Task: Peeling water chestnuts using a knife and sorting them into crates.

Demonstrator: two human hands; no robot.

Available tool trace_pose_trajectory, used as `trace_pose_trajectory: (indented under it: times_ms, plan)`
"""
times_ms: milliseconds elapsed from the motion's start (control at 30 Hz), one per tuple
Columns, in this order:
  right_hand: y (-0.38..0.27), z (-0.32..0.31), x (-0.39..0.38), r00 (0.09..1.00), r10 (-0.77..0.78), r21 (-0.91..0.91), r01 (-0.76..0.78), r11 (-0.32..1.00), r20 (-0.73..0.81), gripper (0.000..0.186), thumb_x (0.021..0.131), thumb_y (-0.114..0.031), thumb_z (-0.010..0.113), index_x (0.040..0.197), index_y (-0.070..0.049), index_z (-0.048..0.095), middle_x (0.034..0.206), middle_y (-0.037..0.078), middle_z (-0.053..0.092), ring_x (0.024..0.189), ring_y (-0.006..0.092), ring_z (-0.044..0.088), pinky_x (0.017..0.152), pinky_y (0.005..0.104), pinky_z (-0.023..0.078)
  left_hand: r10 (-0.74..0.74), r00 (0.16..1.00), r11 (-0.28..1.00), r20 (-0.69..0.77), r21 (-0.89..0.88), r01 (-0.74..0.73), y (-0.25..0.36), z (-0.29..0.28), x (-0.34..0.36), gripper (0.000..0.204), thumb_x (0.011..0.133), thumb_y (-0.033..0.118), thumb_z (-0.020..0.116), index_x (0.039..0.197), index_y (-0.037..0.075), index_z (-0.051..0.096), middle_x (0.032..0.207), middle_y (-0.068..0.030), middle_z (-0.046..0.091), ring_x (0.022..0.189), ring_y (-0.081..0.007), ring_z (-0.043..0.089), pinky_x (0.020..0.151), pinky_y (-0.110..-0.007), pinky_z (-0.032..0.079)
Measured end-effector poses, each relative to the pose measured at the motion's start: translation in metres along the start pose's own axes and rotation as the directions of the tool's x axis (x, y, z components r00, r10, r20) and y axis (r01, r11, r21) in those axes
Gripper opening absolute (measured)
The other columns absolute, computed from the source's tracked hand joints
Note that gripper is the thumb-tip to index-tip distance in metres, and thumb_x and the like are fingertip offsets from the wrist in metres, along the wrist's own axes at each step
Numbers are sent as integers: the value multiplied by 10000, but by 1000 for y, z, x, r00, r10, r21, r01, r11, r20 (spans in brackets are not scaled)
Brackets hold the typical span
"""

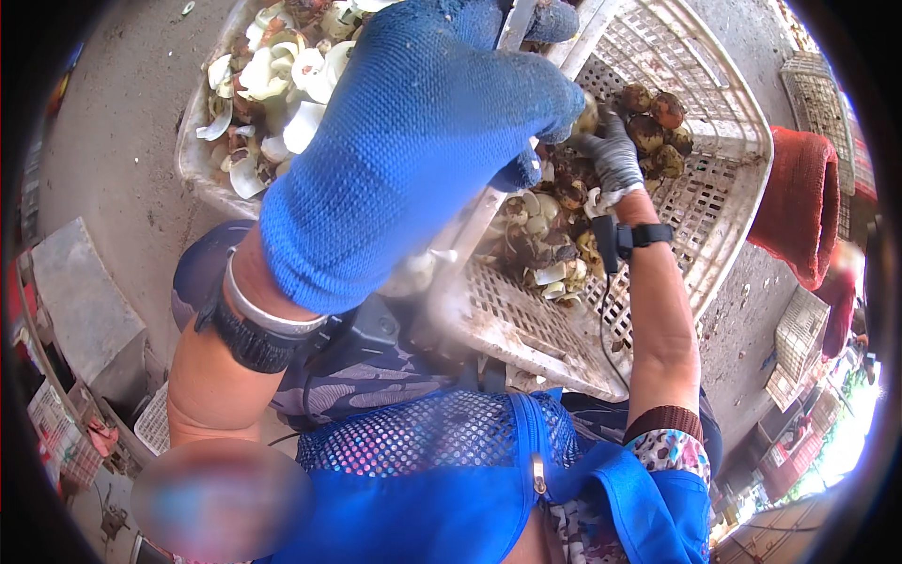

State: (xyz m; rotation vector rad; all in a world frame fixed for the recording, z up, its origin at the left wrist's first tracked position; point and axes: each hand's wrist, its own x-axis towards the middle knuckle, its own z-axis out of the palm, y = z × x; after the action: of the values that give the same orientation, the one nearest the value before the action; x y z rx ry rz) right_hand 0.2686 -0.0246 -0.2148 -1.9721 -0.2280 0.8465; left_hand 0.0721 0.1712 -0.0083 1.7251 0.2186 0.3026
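My left hand point(395, 150), in a blue knit glove, is closed around a flat metal tool point(514, 23) high over the middle of the view. My right hand point(613, 160), in a thin grey glove, reaches into a white plastic crate point(728, 164) and has its fingers curled at a pale brown bulb point(585, 115), partly hidden behind the blue glove. Round brown bulbs point(662, 122) lie beside it, with loose cream and brown pieces point(540, 235) nearer me. At the upper left, another crate point(202, 150) holds white, curved peeled layers point(268, 75), partly covered by my left hand.
A red mesh sack point(794, 202) stands right of the crate. More crates point(799, 334) are along the right side of the floor. A pale board point(85, 301) and assorted clutter are at the left. Part of a person in dark red point(836, 315) shows at the far right.
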Motion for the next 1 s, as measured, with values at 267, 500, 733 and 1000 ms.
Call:
trace_pose_trajectory:
  times_ms: [267,500,733,1000]
  plan:
    - [21,24,-32,917,119,-922,367,122,381,461,744,-257,818,1168,-100,728,1187,202,709,1138,341,680,956,440,555,-215,969,963,-121,-192,190,1,3,-3,219,924,129,633,1057,-30,704,746,-77,681,621,-130,648,571,-275,541]
    - [67,-25,-28,989,-7,-586,93,805,147,500,935,-434,669,1229,-29,683,1181,201,720,1055,316,716,889,388,564,-29,995,973,100,231,5,-21,14,-10,519,900,214,727,1379,54,608,939,-57,727,747,-98,678,664,-254,561]
    - [-86,-55,-200,980,-130,711,-18,703,153,592,954,-302,711,1400,23,500,1187,133,650,943,221,689,705,332,598,226,964,967,138,89,-239,-19,76,-33,619,831,255,713,1412,91,577,895,-133,704,827,-277,695,787,-366,567]
    - [-142,-37,-323,923,-382,389,372,843,-54,847,763,-322,850,1466,-33,476,1322,110,588,1208,224,592,983,355,539,477,874,875,92,-141,-463,62,84,-98,530,853,-5,663,1378,27,592,972,-111,758,871,-185,723,808,-324,561]
